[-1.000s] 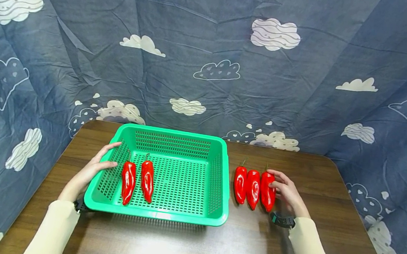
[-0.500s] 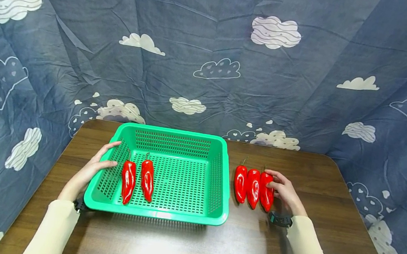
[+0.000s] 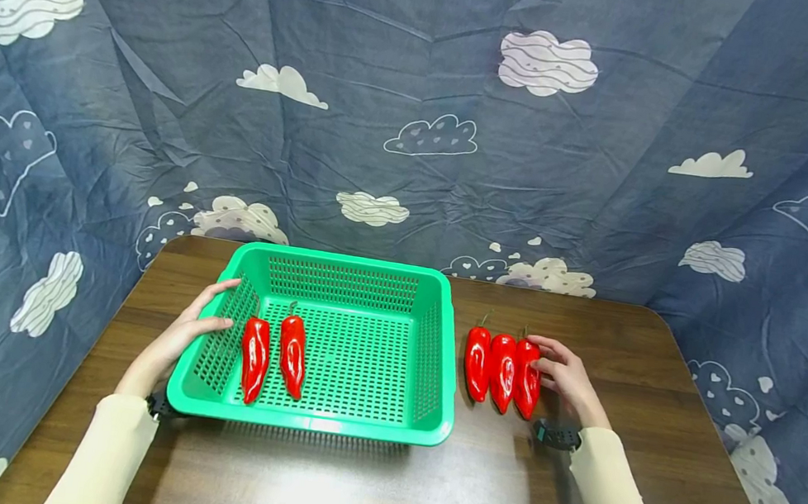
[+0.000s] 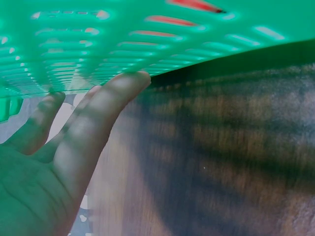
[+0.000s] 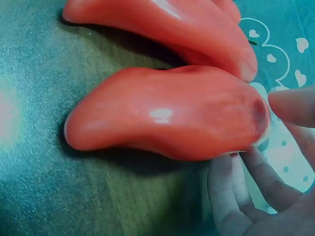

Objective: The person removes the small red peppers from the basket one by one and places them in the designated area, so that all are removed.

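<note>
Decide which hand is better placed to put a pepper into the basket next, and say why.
Probably the right hand: it touches the rightmost pepper of three on the table. The left hand is at the left side of the basket, away from them.

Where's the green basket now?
Head view: the green basket sits left of centre on the table, the left hand at its left rim, three peppers to its right.

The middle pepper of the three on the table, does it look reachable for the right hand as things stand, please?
Probably yes, from above: nothing covers the middle pepper, though the rightmost pepper lies between it and the right hand, obstructing a sideways approach.
</note>
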Action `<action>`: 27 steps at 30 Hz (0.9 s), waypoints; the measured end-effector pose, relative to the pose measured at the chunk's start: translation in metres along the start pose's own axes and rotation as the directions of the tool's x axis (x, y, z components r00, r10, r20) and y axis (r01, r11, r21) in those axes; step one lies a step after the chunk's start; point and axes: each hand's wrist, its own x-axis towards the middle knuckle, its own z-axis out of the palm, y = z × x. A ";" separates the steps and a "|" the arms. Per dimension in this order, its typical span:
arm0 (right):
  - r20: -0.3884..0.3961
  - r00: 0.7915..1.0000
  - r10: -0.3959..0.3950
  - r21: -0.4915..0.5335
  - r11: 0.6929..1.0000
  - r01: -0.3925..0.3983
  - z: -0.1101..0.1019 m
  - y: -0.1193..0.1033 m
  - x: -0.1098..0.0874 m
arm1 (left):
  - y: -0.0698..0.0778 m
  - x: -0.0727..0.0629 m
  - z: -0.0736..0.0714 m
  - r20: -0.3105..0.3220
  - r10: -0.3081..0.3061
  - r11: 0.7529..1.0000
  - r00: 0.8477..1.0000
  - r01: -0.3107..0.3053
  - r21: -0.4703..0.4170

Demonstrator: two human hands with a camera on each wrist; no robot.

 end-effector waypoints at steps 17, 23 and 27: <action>-0.061 0.997 -0.048 0.001 0.999 0.048 -0.008 -0.015 -0.011 | 0.001 0.000 0.000 -0.019 -0.004 0.999 1.000 0.004 0.042; -0.061 0.995 -0.074 0.044 0.996 0.077 -0.003 -0.020 -0.011 | -0.001 0.000 -0.001 -0.012 -0.012 1.000 1.000 0.012 0.025; -0.044 0.996 -0.081 0.053 0.995 0.084 0.001 -0.024 -0.012 | -0.003 0.001 -0.002 -0.012 -0.013 1.000 1.000 0.013 0.022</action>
